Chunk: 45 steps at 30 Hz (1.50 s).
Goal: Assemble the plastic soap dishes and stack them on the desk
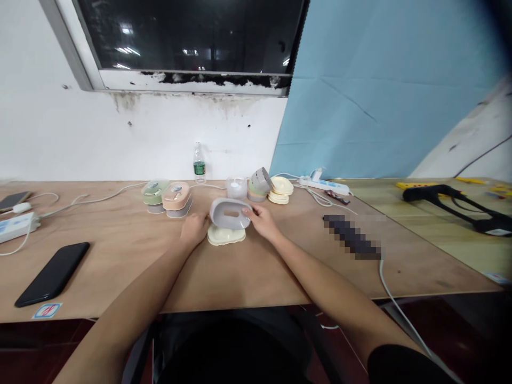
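My right hand (pixel 263 221) pinches the tilted grey shell (pixel 229 223) above the cream lid (pixel 226 236) on the counter (pixel 240 277); I can't tell the left hand's (pixel 194 229) finger closure. Seemingly I'm positioning; next calls for levelling.

Free tabletop (pixel 116 245) between black phone (pixel 54 273) and left grip (pixel 194 229), peach box (pixel 176 194) an obstacle behind.

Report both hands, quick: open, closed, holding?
Left hand: at the left end of a gray shell; grip cannot be told.
Right hand: closed, holding the shell's right end.
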Available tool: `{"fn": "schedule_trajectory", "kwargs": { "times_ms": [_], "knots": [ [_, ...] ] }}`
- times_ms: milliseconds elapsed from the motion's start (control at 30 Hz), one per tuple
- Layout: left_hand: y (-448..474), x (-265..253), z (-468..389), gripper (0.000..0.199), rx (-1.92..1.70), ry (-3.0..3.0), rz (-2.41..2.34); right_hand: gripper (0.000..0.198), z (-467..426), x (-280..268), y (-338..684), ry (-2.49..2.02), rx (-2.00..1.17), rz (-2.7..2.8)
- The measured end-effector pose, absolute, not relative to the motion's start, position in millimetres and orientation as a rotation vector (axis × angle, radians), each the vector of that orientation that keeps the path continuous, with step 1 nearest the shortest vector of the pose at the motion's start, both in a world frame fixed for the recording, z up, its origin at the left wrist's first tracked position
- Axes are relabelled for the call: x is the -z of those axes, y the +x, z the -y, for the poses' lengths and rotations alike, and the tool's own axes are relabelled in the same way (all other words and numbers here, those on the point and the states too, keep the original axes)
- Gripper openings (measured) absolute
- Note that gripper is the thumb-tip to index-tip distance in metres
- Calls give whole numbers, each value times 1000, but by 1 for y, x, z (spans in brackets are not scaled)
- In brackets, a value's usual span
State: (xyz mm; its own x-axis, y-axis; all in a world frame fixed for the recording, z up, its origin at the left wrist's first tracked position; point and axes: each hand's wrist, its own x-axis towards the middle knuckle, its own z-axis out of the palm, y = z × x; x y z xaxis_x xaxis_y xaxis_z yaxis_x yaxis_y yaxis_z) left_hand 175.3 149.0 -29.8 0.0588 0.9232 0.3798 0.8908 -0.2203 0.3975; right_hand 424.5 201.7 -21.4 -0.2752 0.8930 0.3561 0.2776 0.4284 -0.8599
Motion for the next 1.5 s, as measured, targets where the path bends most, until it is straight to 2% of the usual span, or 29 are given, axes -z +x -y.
{"fn": "schedule_trajectory", "kwargs": {
  "times_ms": [133,233,367,600,733,867,1000,1100,1233,1300,1400,1500],
  "knots": [
    [167,32,-153,47,-1090,1943,-1925,41,-202,29,419,-1081,-1170,1949],
    [165,33,-151,53,-1117,2025,-1724,38,-203,35,416,-1084,-1240,1957],
    [169,27,-143,54,-938,2321,-1532,35,-205,41,414,-1141,-1133,1900],
    [177,14,-132,58,-779,2415,-1578,33,-210,40,421,-1127,-1069,1936],
    [181,15,-133,46,-645,2323,-1687,33,-206,36,425,-1122,-921,2170],
    [179,23,-142,36,-680,2219,-1735,32,-202,29,421,-1159,-714,2266],
    [176,27,-151,35,-655,2183,-1714,33,-206,27,416,-1271,-659,2333],
    [176,27,-151,35,-685,2171,-1713,27,-219,25,413,-1312,-579,2274],
    [177,26,-148,38,-689,2211,-1737,44,-250,15,403,-1336,-380,2084],
    [178,27,-146,42,-683,2232,-1738,46,-269,8,396,-1337,-317,2053],
    [177,28,-146,48,-699,2247,-1718,47,-295,2,388,-1357,-287,2081],
    [176,29,-146,50,-713,2261,-1684,40,-312,5,387,-1417,-394,2106]
  ]
}}
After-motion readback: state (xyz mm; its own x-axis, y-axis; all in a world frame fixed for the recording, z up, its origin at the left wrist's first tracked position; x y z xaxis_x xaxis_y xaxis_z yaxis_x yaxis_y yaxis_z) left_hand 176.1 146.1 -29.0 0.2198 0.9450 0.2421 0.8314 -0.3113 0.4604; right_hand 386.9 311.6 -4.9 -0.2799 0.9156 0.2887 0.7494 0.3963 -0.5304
